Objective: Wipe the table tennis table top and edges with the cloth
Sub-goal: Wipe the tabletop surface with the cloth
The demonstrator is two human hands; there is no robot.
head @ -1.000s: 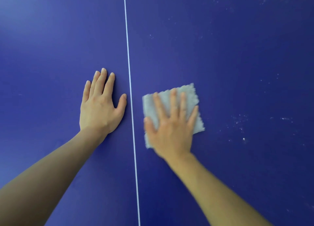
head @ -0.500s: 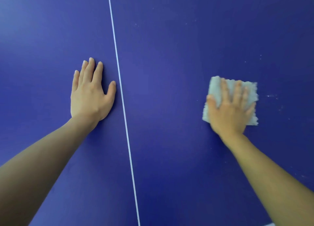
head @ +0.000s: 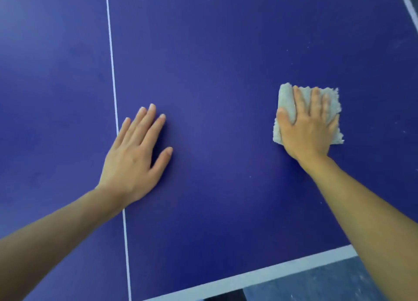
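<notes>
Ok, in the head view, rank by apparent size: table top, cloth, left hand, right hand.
1. table top
2. left hand, perhaps nearer the camera
3. right hand and cloth look alike; cloth partly covered

Left hand (head: 135,156) lies flat, palm down, fingers straight and slightly spread, its wrist crossing the white centre line (head: 112,63). Right hand (head: 305,129), well right of that line, presses flat on the cloth (head: 287,97), forearm extended.

The person's left hand (head: 133,163) and right hand (head: 307,131) were bare. The left forearm (head: 56,237) and right forearm (head: 373,221) were bare too, as far as they showed. The left hand's fingernails (head: 152,107) were pale, plain and short.
</notes>
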